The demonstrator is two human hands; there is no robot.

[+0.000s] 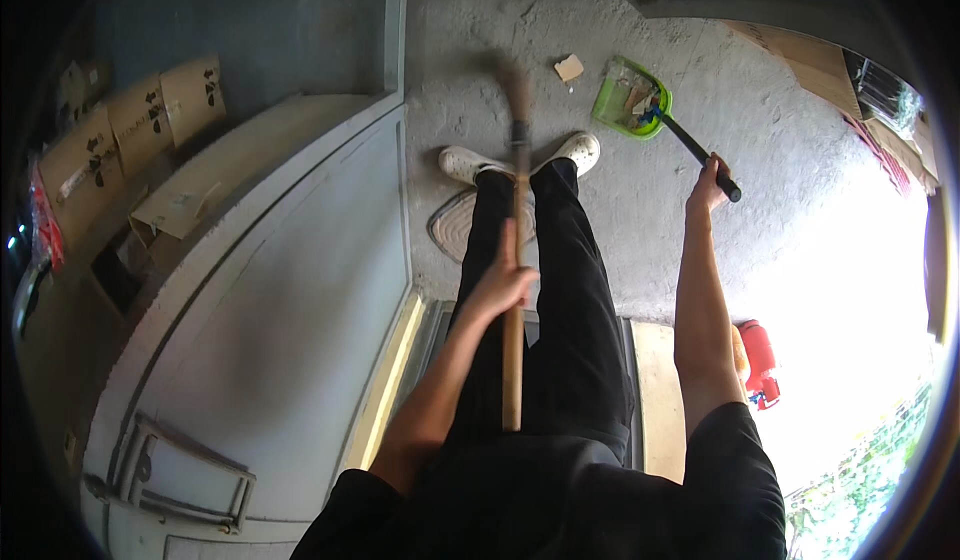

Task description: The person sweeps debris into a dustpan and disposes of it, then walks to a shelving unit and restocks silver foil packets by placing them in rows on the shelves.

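My left hand (pixel 502 285) is wrapped round the wooden handle of a broom (pixel 514 360). The broom's brown head, smeared by motion, is over the floor ahead of my shoes. In my right hand (pixel 710 185) is the black handle of a green dustpan (pixel 599 110), which rests on the concrete to the right. Bits of cardboard and other litter (pixel 638 100) lie inside the pan. Between broom head and dustpan, a torn piece of cardboard (pixel 569 68) lies on the floor, with a tiny pale scrap beside it.
A grey metal door (pixel 270 330) with a handle stands to my left, cardboard boxes (pixel 90 165) behind it. More cardboard (pixel 800 55) is at the far right. A red fire extinguisher (pixel 760 350) stands near my right elbow. A ridged mat (pixel 455 228) lies by my feet.
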